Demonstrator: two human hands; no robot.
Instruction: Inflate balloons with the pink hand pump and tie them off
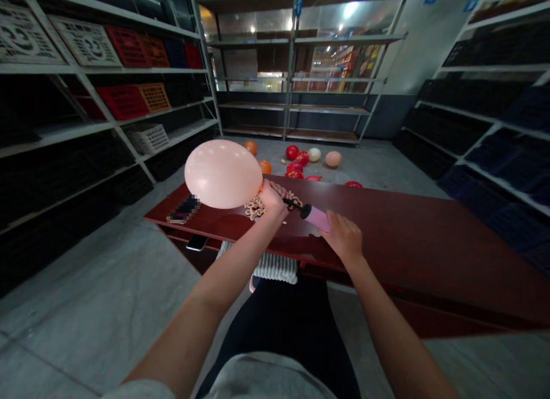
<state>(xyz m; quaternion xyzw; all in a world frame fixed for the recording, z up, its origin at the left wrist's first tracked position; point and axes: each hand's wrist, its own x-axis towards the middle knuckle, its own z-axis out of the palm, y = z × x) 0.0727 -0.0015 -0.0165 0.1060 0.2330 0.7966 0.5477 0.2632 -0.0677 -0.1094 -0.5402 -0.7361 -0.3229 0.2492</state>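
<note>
While left hand [272, 197] pinches it, one round pink balloon [223, 174] fills ten o'clock. Right hand's [346, 236] fingers hug one pink plastic pump [317, 217].

Large balloon [222, 173] was uniform pale peach. Pump barrel [318, 218] was pink, collar [306, 211] black. Tabletop [408, 227] was dark reddish brown. Floor balloons [292, 153] were red, orange, white and peach; some red ones apparently bore yellowish pattern.
</note>
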